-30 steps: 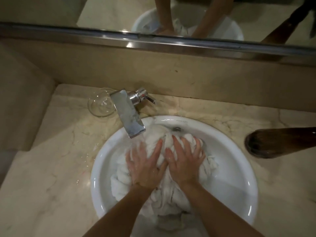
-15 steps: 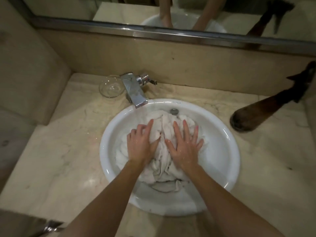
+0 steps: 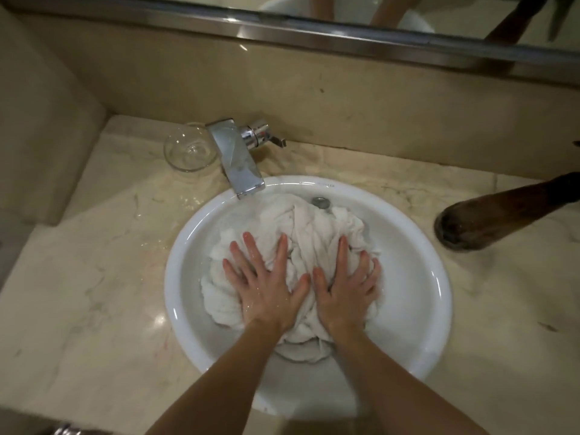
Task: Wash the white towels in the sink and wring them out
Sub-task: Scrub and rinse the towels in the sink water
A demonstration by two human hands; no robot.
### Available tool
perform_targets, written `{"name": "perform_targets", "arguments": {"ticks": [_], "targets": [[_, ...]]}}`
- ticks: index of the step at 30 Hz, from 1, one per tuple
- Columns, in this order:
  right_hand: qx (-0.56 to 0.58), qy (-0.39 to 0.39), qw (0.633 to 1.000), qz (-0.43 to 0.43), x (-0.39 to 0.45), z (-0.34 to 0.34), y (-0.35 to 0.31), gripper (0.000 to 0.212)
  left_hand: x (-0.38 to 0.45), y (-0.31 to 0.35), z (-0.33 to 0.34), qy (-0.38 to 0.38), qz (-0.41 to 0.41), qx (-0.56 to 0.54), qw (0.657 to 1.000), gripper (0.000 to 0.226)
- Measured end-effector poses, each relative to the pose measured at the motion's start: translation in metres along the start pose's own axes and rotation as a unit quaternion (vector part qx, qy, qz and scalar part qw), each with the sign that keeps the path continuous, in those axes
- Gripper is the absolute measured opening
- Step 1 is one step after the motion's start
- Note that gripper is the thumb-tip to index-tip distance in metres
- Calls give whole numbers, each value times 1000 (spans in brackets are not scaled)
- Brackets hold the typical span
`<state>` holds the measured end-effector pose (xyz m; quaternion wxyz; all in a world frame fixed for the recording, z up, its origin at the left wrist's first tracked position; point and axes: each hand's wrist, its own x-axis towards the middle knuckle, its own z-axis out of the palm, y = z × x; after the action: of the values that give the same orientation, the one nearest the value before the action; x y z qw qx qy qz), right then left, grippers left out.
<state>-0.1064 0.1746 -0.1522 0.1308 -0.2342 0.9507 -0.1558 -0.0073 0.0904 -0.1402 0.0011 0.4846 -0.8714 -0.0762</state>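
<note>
Two hands, head view. Left hand (image 3: 263, 287): fingers straight and spread, palm pressing flat on the white towels (image 3: 317, 233), gripping nothing. Right hand (image 3: 345, 290): flat, fingers spread, pressing the same heap. Towels: bunched, wet, inside the round white sink (image 3: 417, 268). Chrome faucet (image 3: 238, 161) at the rim; glass bowl (image 3: 190, 149) beside it on the marble counter (image 3: 94, 277).

My arms are bare from elbow down, no sleeves in view, no watch, rings or bands. L hand (image 3: 263, 287) & R hand (image 3: 343, 293) both wet, skin glistening w/ droplets. Nails short, plain. A dark brown braid (image 3: 489, 221) of my hair hangs at right.
</note>
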Motion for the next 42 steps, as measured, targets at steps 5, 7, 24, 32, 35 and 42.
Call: {"name": "perform_targets", "arguments": {"ticks": [5,7,24,32,35,42], "targets": [[25,47,998,-31,13,3,4,75,9,-3,5,-16,17,-7,1000,84],[64,66,995,-49,13,-3,7,73,8,-2,-2,-40,13,-21,999,84],[194,-104,975,-3,-31,-98,22,52,52,-48,-67,-187,-123,-172,960,104],[56,-133,989,-32,-47,-140,1,42,35,-45,-117,-204,12,-6,979,64],[-102,-155,982,-20,-25,-145,-7,44,33,-43,-126,-231,-3,-18,973,59],[-39,-83,992,-91,37,-86,-41,60,59,-18,-88,-160,57,71,983,85]]}}
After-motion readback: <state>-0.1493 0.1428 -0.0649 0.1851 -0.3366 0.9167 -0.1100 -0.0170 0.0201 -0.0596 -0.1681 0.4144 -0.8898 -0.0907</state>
